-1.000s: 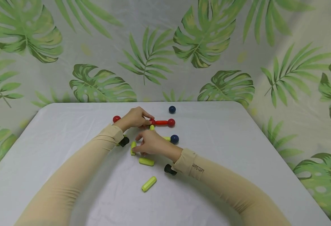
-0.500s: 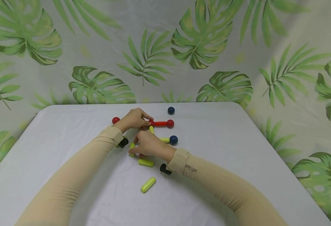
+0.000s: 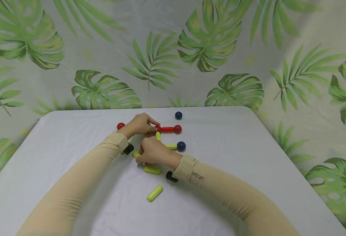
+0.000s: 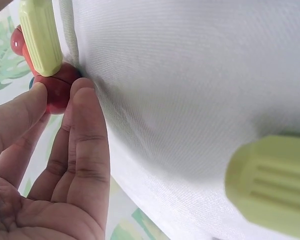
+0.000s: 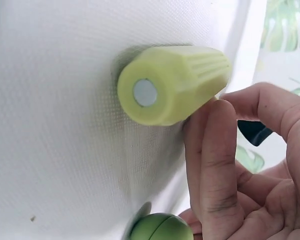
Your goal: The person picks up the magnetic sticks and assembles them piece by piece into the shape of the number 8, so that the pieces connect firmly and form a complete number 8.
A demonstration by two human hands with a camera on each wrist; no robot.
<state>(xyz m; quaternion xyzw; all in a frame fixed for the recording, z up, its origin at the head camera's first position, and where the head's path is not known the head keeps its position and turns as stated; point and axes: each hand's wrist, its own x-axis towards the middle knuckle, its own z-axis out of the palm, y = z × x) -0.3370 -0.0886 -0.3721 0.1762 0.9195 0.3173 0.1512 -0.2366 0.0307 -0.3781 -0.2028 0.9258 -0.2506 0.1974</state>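
Note:
My left hand (image 3: 139, 125) holds a red ball (image 4: 57, 92) between thumb and fingertips. From that ball a red rod (image 3: 167, 129) runs right to another red ball (image 3: 177, 129), and a yellow-green magnetic rod (image 4: 42, 37) points toward me. Closer to me, my right hand (image 3: 156, 150) pinches the end of a loose yellow-green magnetic rod (image 5: 175, 85), whose pale metal tip shows in the right wrist view. A further yellow-green rod (image 3: 171, 146) joins a dark blue ball (image 3: 181, 146); its left end is hidden behind the right hand. A green ball (image 5: 162, 230) lies beneath that hand.
On the white table (image 3: 234, 183) lie two loose yellow-green rods (image 3: 152, 170), the nearer one pointing diagonally. A lone red ball (image 3: 120, 126) sits behind the left wrist and a dark blue ball (image 3: 178, 115) near the back edge. A leaf-print cloth (image 3: 161, 95) hangs behind.
My right fingers have closed on the loose yellow-green rod, which has swung from nearly upright in the view to slanted. The left hand keeps its place on the red ball.

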